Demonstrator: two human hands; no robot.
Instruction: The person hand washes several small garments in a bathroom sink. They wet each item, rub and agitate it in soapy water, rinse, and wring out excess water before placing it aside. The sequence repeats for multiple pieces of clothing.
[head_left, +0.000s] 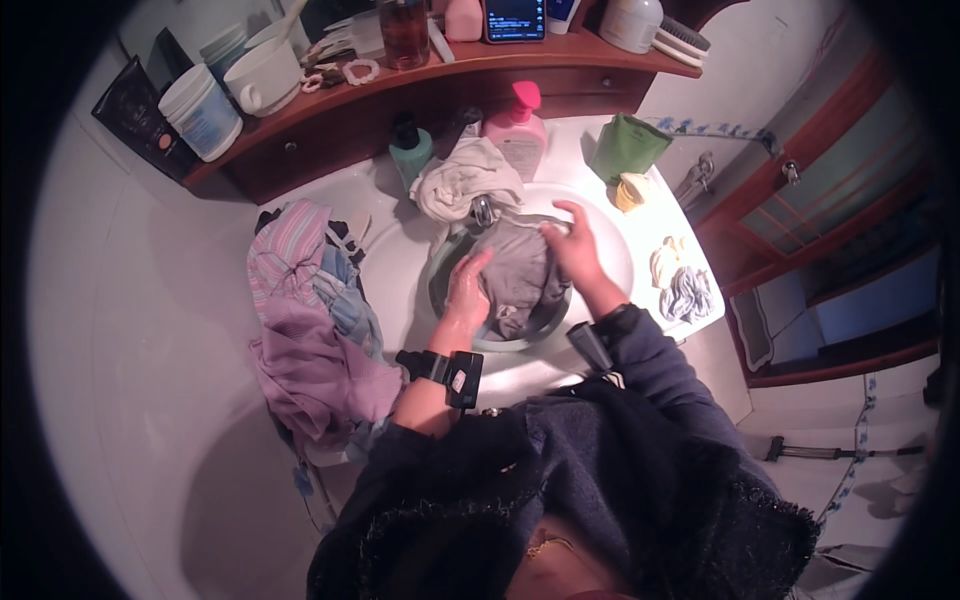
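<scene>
A wet grey-brown cloth garment (517, 262) lies bunched in a pale green basin (510, 346) set in the white washbasin (615, 247). At the garment's left edge is my left hand (470, 295), wet, its fingers against the fabric. My right hand (576, 244) is at the garment's upper right edge, thumb and fingers apart; whether it grips the fabric is unclear. The metal faucet (484, 211) stands just above the garment, with a cream cloth (469, 180) heaped over and behind it. Part of the basin's inside is hidden by the garment and my hands.
Left on the counter are a mauve knit garment (307, 367) and a pink striped garment (289, 251). Behind stand a pink pump bottle (517, 139) and a green bottle (410, 150). At right are a green pouch (628, 150) and small crumpled cloths (686, 294). A wooden shelf (465, 61) holds toiletries.
</scene>
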